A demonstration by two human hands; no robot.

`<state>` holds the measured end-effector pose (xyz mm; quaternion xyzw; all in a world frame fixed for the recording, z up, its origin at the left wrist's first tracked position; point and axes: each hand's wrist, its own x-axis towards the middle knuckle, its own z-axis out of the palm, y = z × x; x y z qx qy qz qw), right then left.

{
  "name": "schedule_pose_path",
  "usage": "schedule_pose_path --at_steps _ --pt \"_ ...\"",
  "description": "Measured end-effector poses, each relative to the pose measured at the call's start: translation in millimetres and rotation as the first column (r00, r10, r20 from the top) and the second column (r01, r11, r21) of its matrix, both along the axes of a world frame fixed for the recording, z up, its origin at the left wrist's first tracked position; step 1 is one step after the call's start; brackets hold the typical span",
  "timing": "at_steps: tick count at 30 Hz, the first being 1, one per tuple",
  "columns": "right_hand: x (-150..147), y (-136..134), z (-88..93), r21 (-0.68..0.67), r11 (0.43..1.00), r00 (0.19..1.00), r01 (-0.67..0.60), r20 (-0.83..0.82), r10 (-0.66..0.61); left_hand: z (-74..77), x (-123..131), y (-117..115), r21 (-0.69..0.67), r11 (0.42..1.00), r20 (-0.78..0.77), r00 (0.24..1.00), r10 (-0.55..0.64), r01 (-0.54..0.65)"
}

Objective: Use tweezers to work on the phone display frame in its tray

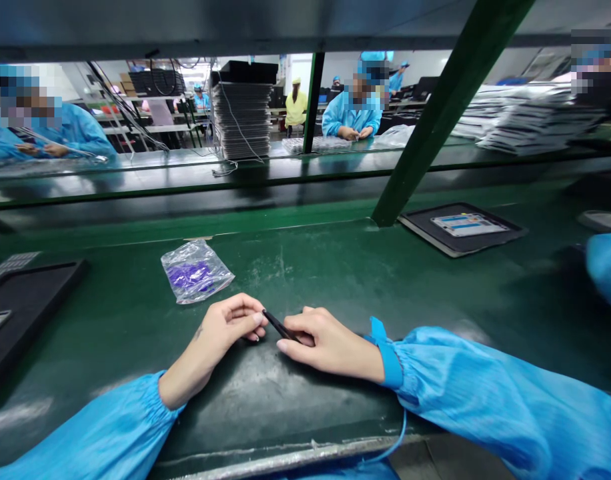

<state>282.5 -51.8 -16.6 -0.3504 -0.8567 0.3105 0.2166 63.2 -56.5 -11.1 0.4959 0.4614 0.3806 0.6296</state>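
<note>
A slim black pen-like tool (279, 325) lies between my two hands above the green belt. My right hand (328, 343) has its fingers closed over the tool's lower end. My left hand (229, 327) is curled, its fingertips at the tool's upper tip, and I cannot tell whether they grip it. A clear plastic bag (197, 271) with purple contents lies on the belt just beyond my left hand. A blue wrist strap (381, 353) circles my right wrist, and its cord trails down towards the bench edge.
A black tray (30, 300) sits at the left and another holds a printed card (460, 228) at the right. A green post (450, 113) rises beyond the belt. Stacked trays (243, 120) and co-workers in blue smocks stand beyond; a co-worker's sleeve (608, 267) enters at right.
</note>
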Motion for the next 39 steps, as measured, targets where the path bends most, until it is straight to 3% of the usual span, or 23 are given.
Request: schedule_pose_path --at_steps 39 --pt "1.8 0.0 -0.7 0.005 1.000 0.999 -0.011 -0.034 0.011 -3.6 -0.7 0.3 0.022 1.000 0.000 1.000 -0.013 0.013"
